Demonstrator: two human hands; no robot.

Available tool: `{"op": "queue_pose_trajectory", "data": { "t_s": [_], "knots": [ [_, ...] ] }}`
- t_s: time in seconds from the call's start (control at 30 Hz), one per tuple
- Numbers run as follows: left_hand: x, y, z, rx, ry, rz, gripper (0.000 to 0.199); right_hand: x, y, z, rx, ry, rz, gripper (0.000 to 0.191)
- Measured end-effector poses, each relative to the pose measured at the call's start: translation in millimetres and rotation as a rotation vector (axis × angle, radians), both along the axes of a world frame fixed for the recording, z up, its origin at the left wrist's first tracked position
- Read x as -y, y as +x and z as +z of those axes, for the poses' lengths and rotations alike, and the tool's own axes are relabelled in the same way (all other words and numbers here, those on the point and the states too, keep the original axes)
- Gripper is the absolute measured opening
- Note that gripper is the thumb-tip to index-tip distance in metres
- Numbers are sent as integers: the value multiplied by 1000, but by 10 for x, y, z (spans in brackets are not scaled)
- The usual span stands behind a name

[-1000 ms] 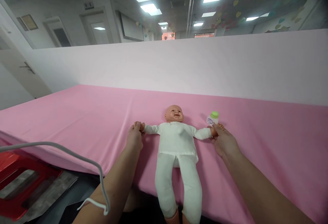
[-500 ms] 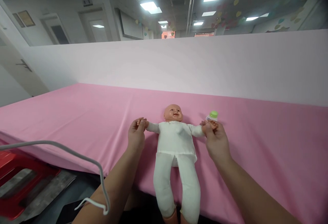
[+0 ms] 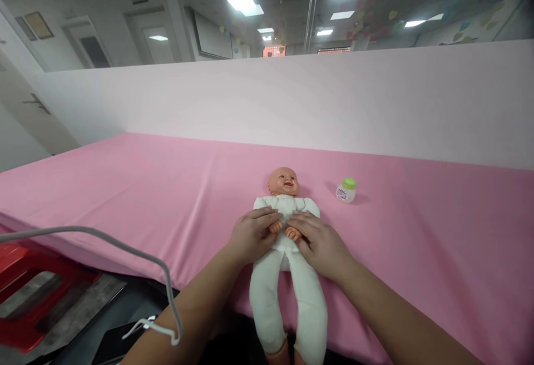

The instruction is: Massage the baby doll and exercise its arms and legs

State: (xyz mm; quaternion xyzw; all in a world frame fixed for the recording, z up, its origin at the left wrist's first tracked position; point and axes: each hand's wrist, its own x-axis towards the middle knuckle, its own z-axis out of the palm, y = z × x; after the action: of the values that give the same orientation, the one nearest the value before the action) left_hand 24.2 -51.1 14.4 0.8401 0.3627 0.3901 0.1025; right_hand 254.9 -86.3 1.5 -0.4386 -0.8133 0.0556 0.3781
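Observation:
A baby doll [image 3: 287, 203] in a white top and white trousers lies face up, its head away from me and its feet toward me. My left hand [image 3: 255, 233] is wrapped round the doll's arm on the left side, near its small hand. With my right hand [image 3: 320, 240] I grip the other doll arm, thumb below and fingers over it. Both doll hands rest on its belly, their tiny fingers showing between mine. To the right of the doll's head stands a small clear bottle [image 3: 346, 191] with a green cap, touched by neither hand.
A pink sheet [image 3: 167, 187] covers the table. Behind it rises a white wall [image 3: 250, 103] with glass above. At the lower left are a red stool [image 3: 29, 298], a grey cable [image 3: 125, 251] across my left forearm, and a dark phone-like slab [image 3: 112, 343].
Both my hands have moved inward, bringing the doll's arms from spread out sideways to folded over its belly. The bottle, partly hidden before, is now in full view.

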Motion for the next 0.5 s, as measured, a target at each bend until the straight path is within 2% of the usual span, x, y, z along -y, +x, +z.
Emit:
{"op": "queue_pose_trajectory", "data": {
  "t_s": [0.1, 0.17, 0.27, 0.37, 0.43, 0.5],
  "knots": [
    [-16, -18, -12, 65, -61, 39, 39, 1, 40, 2, -49, -21, -15, 40],
    [-52, -45, -27, 189, -160, 113, 35, -13, 120, 9, -190, -76, -90, 36],
    [-161, -108, -58, 500, -329, 233, 30, -76, 321, 20, -502, -162, -303, 34],
    [-321, -194, -97, 865, -438, 250, 32, -196, 552, -13, -762, -213, -490, 38],
    [-427, -262, -126, 1056, -517, 278, 30, -294, 684, -88, -960, -284, -535, 42],
    [-516, -336, -154, 1187, -649, 374, 26, -391, 790, -207, -1158, -366, -552, 40]
  ]
}}
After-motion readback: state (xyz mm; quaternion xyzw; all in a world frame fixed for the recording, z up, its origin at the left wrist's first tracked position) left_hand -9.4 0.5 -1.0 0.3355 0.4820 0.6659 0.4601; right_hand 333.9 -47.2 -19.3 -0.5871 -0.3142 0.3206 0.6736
